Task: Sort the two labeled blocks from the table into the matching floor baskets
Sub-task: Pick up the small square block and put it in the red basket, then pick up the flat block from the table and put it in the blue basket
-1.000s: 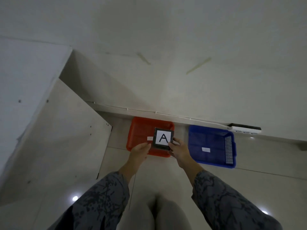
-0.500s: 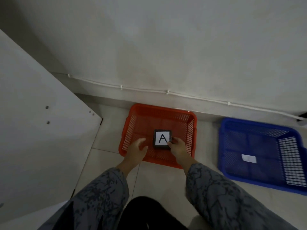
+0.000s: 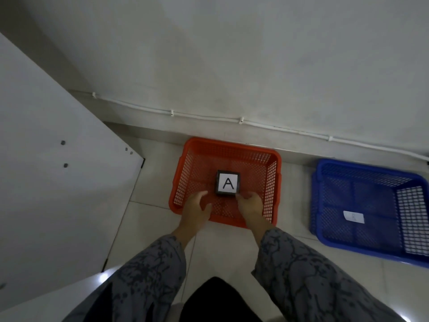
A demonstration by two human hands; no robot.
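Overhead, we note a white panel [image 3: 53, 182] at left, a pale wall with a thin clipped cable [image 3: 209, 117] along its foot, and a tiled floor [image 3: 222, 249]. Two perforated plastic baskets stand well apart on the floor: the red basket [image 3: 274, 180] and the blue basket [image 3: 325, 196], the latter holding a small white label [image 3: 353, 216]. Nothing blocks either. The block [image 3: 228, 183], dark-sided with a white top face marked "A", sits inside the red basket. Our left hand [image 3: 197, 209] hovers with a loose, empty grip just beside it; our right hand [image 3: 250, 203] touches its near corner, and we cannot tell whether that grip holds it.
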